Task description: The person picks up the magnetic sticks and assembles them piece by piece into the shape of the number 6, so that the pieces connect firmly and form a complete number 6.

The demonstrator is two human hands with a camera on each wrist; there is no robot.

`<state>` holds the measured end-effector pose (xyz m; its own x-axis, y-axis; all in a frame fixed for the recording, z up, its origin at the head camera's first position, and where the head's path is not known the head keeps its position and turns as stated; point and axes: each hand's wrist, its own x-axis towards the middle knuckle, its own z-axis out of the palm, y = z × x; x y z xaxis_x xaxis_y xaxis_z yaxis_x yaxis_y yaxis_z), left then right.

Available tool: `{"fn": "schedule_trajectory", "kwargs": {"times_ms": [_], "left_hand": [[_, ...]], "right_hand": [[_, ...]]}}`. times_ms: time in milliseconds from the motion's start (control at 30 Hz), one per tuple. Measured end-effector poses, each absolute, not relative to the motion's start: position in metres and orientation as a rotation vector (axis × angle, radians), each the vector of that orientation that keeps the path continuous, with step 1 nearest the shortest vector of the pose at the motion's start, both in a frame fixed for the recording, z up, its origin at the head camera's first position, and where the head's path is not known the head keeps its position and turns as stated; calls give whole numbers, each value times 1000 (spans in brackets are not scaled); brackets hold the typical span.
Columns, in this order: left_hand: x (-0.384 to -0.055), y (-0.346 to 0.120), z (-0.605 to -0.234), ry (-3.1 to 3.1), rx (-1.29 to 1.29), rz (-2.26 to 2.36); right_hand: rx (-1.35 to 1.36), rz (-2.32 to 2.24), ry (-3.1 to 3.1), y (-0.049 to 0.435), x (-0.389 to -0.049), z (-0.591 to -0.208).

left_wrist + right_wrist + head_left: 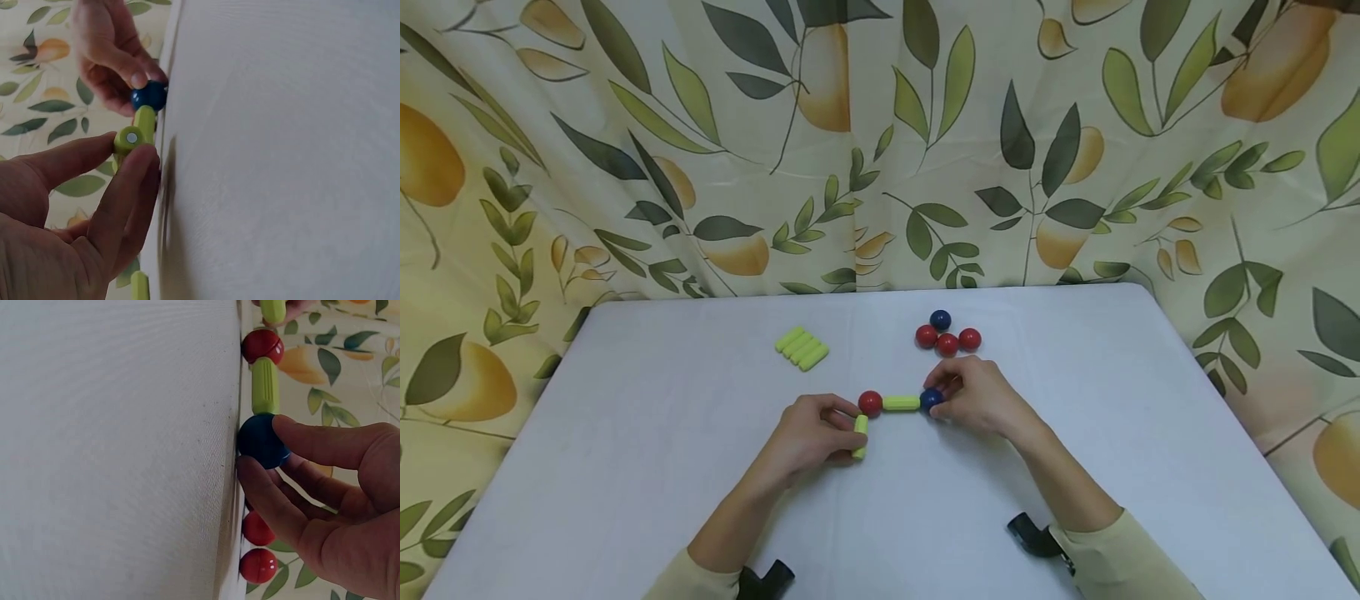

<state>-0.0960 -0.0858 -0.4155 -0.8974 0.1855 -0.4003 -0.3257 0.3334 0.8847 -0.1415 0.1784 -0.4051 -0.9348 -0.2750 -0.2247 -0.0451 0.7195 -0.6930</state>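
Note:
My left hand point(817, 432) pinches a yellow-green magnetic rod point(861, 437) between thumb and fingers; in the left wrist view its end shows a round silver magnet point(132, 137). That rod's far end meets or nearly meets a red ball point(870, 404). From the red ball a second yellow-green rod point(901, 403) runs right to a blue ball point(932, 399). My right hand point(977, 396) grips this blue ball with thumb and fingertips, plain in the right wrist view, where the ball point(262, 441) touches the rod point(265, 386).
Several yellow-green rods point(802, 348) lie side by side at the back left of the white table point(647, 467). Farther back on the right sit another blue ball point(940, 321) and three red balls point(947, 344). A patterned curtain point(925, 150) hangs behind the table.

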Motion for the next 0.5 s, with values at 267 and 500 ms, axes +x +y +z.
{"fn": "schedule_trajectory", "kwargs": {"times_ms": [267, 500], "left_hand": [[-95, -82, -421, 2146, -158, 1577], [-94, -78, -422, 2153, -181, 1584]], "right_hand": [[-247, -1035, 2616, 177, -142, -406], [-256, -1040, 2622, 179, -141, -406]]}}
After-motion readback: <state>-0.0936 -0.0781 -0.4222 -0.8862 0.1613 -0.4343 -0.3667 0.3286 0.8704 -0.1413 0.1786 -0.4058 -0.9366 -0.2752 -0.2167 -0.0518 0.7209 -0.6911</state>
